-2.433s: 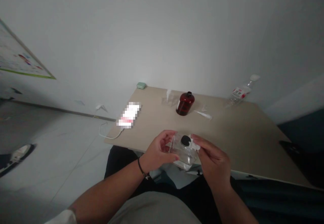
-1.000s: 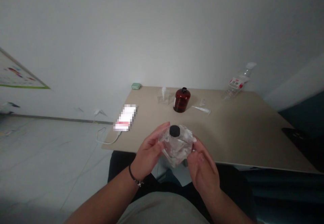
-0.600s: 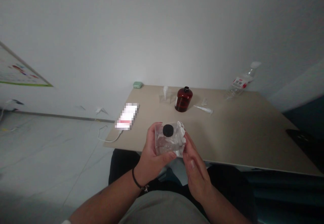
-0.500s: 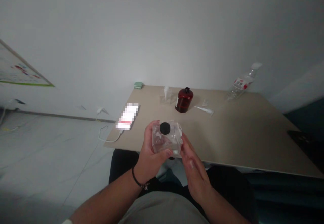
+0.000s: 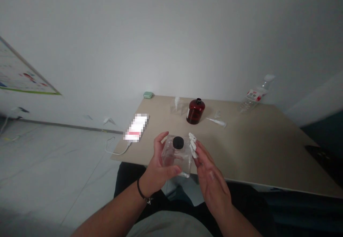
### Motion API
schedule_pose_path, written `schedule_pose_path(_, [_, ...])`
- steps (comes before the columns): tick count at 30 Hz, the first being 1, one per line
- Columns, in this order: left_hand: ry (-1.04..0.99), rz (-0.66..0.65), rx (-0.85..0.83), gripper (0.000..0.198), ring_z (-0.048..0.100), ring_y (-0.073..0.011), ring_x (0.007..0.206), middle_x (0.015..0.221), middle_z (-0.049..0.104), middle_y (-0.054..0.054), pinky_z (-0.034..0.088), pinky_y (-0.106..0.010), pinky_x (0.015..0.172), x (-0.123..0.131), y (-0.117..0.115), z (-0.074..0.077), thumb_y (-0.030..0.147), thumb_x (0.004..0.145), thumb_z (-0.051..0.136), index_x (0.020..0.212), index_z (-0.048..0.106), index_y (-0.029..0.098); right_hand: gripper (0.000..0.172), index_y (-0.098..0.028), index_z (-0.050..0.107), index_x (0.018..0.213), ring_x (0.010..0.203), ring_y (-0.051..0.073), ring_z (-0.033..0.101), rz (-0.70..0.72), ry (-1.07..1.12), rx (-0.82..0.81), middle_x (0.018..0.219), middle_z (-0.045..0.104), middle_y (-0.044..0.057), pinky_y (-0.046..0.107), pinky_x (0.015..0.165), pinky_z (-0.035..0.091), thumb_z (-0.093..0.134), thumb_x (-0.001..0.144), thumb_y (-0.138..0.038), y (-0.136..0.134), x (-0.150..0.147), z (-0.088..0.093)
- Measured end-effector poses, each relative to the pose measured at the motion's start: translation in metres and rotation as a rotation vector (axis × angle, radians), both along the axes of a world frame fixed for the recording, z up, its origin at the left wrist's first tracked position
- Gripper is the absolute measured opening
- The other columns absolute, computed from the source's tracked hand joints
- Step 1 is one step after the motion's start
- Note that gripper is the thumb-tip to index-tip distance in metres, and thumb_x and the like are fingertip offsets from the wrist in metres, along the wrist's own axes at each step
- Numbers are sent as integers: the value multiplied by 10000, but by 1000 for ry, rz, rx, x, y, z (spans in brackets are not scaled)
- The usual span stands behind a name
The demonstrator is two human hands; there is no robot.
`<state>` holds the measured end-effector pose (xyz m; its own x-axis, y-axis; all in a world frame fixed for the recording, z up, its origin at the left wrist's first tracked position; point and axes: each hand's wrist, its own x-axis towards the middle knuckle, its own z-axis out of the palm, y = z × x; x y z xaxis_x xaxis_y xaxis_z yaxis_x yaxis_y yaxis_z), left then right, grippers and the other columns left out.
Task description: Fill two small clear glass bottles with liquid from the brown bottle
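My left hand grips a clear square bottle with a black cap, its thumb across the near side and its fingers round the left side. The bottle is held over the table's front edge. At the bottle's right side is my right hand, its fingers fairly straight and together. A crumpled white tissue lies under its fingertips, against or very close to the bottle's side. Part of the tissue is hidden by the fingers.
On the beige table stand a dark red bottle, a clear box with tissue and a tilted plastic bottle. A thin white tube, a phone on a cable and a small green case are there too.
The bottle has tipped, showing more of its near face and base. My right hand has shifted slightly right, and more of the tissue shows. The view has tilted up slightly.
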<state>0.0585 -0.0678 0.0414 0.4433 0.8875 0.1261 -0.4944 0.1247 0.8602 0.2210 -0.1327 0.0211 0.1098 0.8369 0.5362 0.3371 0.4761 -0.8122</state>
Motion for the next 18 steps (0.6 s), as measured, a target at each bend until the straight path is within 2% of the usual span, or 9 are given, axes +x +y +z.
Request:
schedule_pose_path(4, [-27, -4, 3, 759, 645, -181, 899, 1143, 637, -21, 557, -273, 734, -2, 7, -6, 396, 639, 976, 1227, 508, 288, 464, -363, 620, 1427, 1468, 266, 478, 53, 287, 2, 1589, 523, 40, 493, 1140, 491, 314, 1084, -421, 6, 2, -2])
schedule_pose_path(6, [-37, 9, 0, 725, 640, -173, 896, 1146, 644, -22, 558, -263, 735, -2, 8, -10, 389, 661, 968, 1236, 539, 281, 451, -365, 648, 1398, 1435, 268, 520, 69, 312, 14, 1556, 562, 40, 490, 1119, 513, 333, 1081, -424, 10, 4, -1])
schedule_pose_path(9, [-41, 27, 19, 717, 635, -177, 997, 1241, 641, -41, 561, -258, 834, -1, 10, -16, 355, 700, 951, 1314, 587, 276, 434, -376, 653, 1397, 1420, 272, 538, 113, 344, 10, 1544, 574, 29, 502, 1124, 511, 366, 1075, -426, 15, 8, 6])
schedule_pose_path(14, [-13, -8, 80, 766, 540, -314, 1318, 1489, 505, -91, 582, -363, 966, 0, 17, -23, 412, 753, 907, 1437, 581, 294, 408, -356, 696, 1348, 1434, 309, 516, 153, 631, -195, 1512, 605, 41, 569, 1216, 368, 532, 1007, -511, 19, 7, 11])
schedule_pose_path(16, [-28, -8, 91, 781, 531, -319, 1355, 1498, 513, -89, 546, -411, 1051, 0, 17, -22, 445, 806, 864, 1496, 520, 318, 395, -356, 726, 1300, 1437, 320, 510, 148, 730, -250, 1494, 622, 49, 586, 1232, 322, 599, 968, -529, 18, 4, 7])
schedule_pose_path(18, [-58, 30, 98, 846, 547, -296, 1366, 1485, 550, -82, 463, -458, 1152, -1, 14, -20, 443, 875, 804, 1587, 353, 371, 398, -366, 724, 1301, 1462, 315, 479, 139, 757, -247, 1516, 602, 44, 579, 1246, 295, 618, 955, -533, 16, 0, 1])
